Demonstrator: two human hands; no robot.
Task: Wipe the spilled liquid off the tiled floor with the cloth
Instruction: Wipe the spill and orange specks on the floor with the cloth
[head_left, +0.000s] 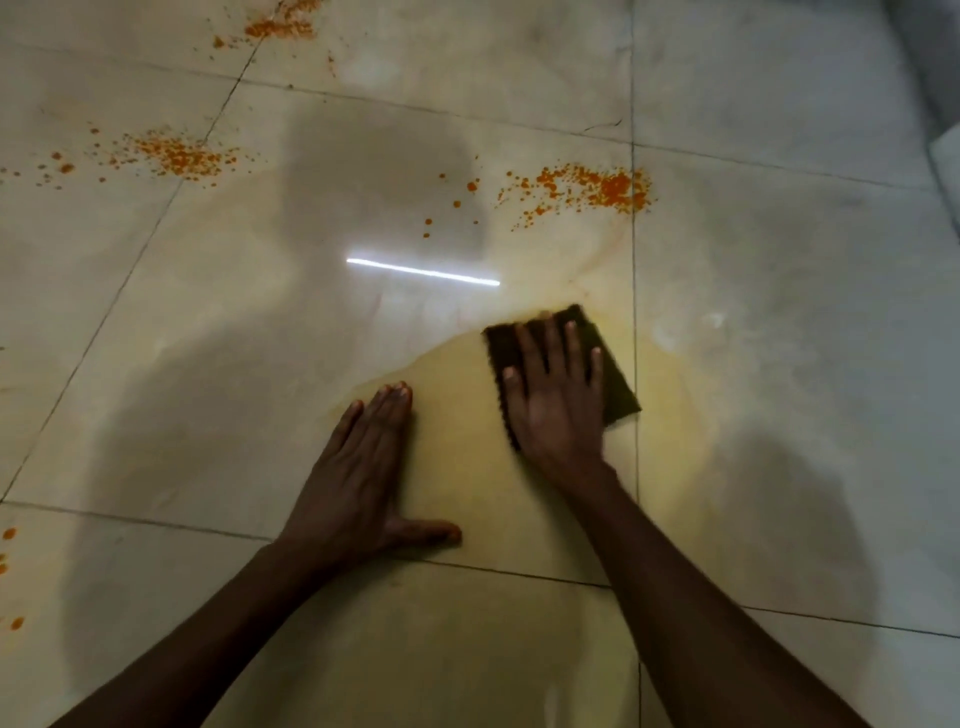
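Observation:
A dark brown cloth (618, 374) lies flat on the pale tiled floor (779, 312), right of centre. My right hand (556, 400) presses down on it, palm flat and fingers spread. My left hand (363, 467) rests flat on the bare tile to the left, fingers together, holding nothing. A yellowish wet smear (457, 431) spreads around and below both hands. Orange splatter (597, 189) sits beyond the cloth near a grout line, with another patch (176, 153) at the far left and one (280, 23) at the top.
A few orange drops (10, 571) dot the left edge. Something grey-white (940, 104) rises at the far right edge of the floor. A bright strip of reflected light (423, 272) lies across the centre tile.

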